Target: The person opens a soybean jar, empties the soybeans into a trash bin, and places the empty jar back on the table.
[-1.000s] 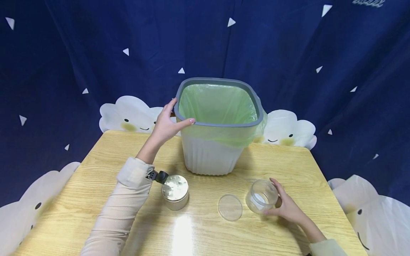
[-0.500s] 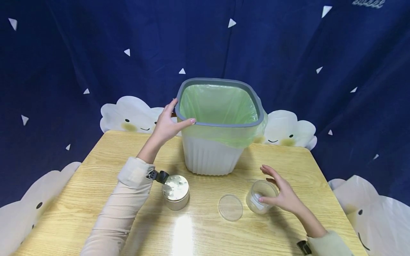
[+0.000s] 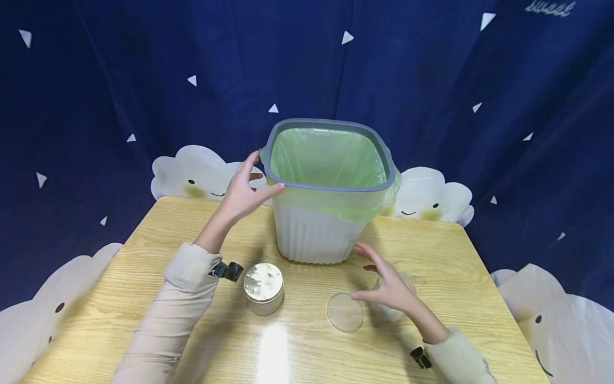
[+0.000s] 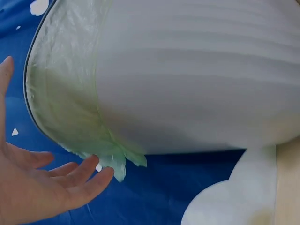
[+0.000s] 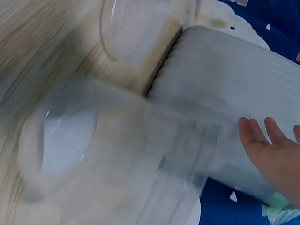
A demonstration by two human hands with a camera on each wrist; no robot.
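Note:
A ribbed white trash bin (image 3: 316, 229) with a grey rim (image 3: 331, 188) stands on the table, lined with a green bag (image 3: 326, 154). My left hand (image 3: 240, 197) is at the rim's left side, fingers spread; the left wrist view shows them apart from the bin wall. In front of the bin, my right hand (image 3: 390, 290) hovers with thumb and fingers apart, holding nothing. Behind and below it sits a clear jar (image 5: 117, 140) with something white in its bottom, partly hidden in the head view. The clear round lid (image 3: 344, 314) lies flat near my right thumb.
A metallic tin (image 3: 264, 282) with a shiny top stands in front of the bin at left. The wooden table (image 3: 158, 256) ends at a dark blue curtain (image 3: 307, 58). White cloud shapes (image 3: 431, 197) line the table's back and sides.
My right hand has let go of the clear jar and moved left over it, toward the lid. My left hand has come off the bin's rim and drawn slightly left.

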